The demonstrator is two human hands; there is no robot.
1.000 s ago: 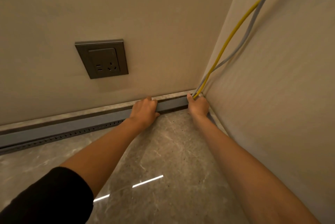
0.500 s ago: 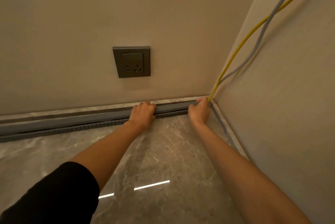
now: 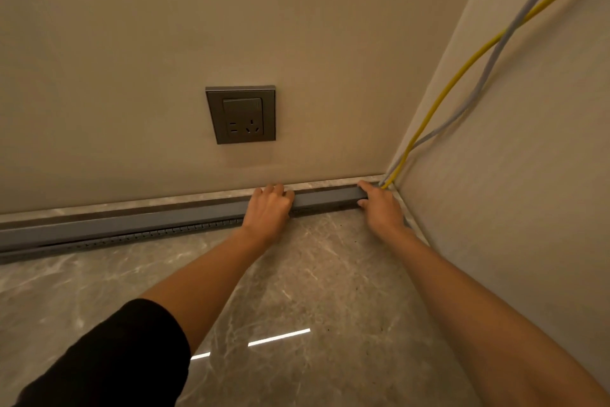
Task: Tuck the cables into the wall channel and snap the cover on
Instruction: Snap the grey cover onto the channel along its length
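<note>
A long grey channel cover (image 3: 132, 223) runs along the foot of the back wall, over a perforated channel base (image 3: 171, 231) on the floor. My left hand (image 3: 269, 208) lies on the cover with its fingers curled over the top edge. My right hand (image 3: 379, 207) holds the cover's right end near the corner, index finger on top, thumb below. A yellow cable (image 3: 462, 68) and a grey cable (image 3: 495, 53) come down the right wall and enter the channel end at the corner, right beside my right hand.
A grey wall socket (image 3: 241, 114) sits on the back wall above my left hand. The floor is polished marble tile (image 3: 313, 291) with a stone skirting strip (image 3: 330, 183) along the wall. The right wall (image 3: 511, 192) closes in next to my right arm.
The view has shifted, so the socket now sits nearer the middle. My right hand has moved from gripping the cables at the corner onto the cover's end. My left hand stays on the cover.
</note>
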